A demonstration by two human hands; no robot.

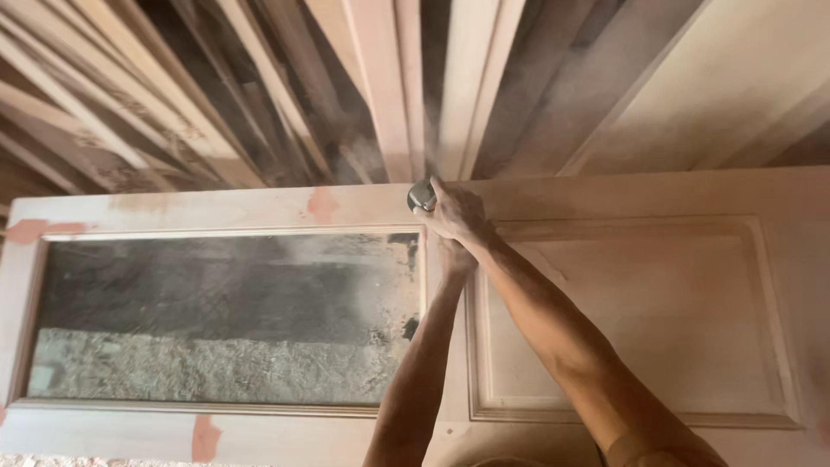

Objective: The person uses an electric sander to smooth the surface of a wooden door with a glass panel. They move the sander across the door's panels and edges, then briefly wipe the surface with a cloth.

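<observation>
Sanding step: right hand (458, 216) wrapped round small grey power sander (421, 195) at wooden door's (259, 207) 12 o'clock rail; left hand (454, 259) beneath, grip can't tell. Next pass likely needs steady pressure w/ both.

Both arms are stretched fwd, forearms bare, converging at centre. Right hand (458, 216) is laid on top w/ fingers curled shut. Left hand (453, 259) is mostly hidden beneath it; grip can't be judged.

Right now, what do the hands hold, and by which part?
The right hand grips a small grey tool from above, over its body. The left hand lies mostly hidden beneath it; its hold cannot be told.
</observation>
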